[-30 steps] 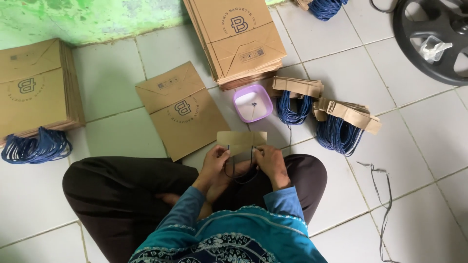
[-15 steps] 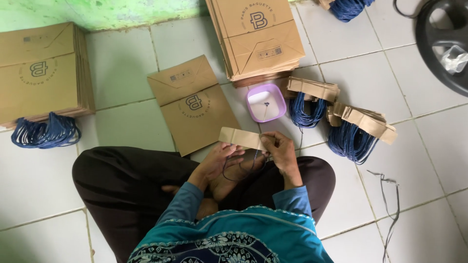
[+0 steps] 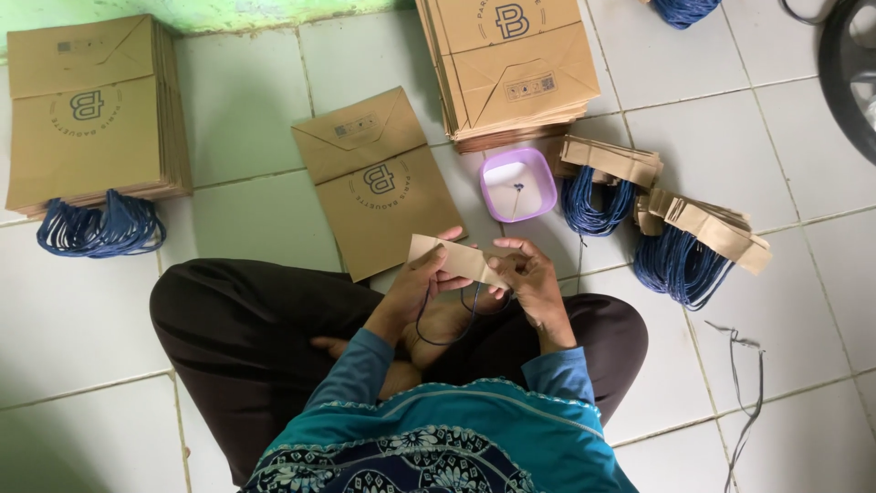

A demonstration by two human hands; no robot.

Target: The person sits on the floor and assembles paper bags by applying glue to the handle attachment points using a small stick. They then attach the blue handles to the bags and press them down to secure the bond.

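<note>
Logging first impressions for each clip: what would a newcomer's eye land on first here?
Probably the two hands at centre: the left hand and right hand hold a brown card strip with a dark blue cord loop hanging over the lap. Next, the small purple tub on the white tiled floor, between a single brown paper bag and bundles of blue cord handles.

Dark wheel-like object (image 3: 853,73) cut off at right edge, kind unclear. Blue cord bundle (image 3: 683,9) cropped by top edge. Top bag stack (image 3: 506,64) also cropped at top. Cord ends hidden under cardboard strip (image 3: 456,259). Speck inside purple tub (image 3: 518,185) too small to identify.
</note>
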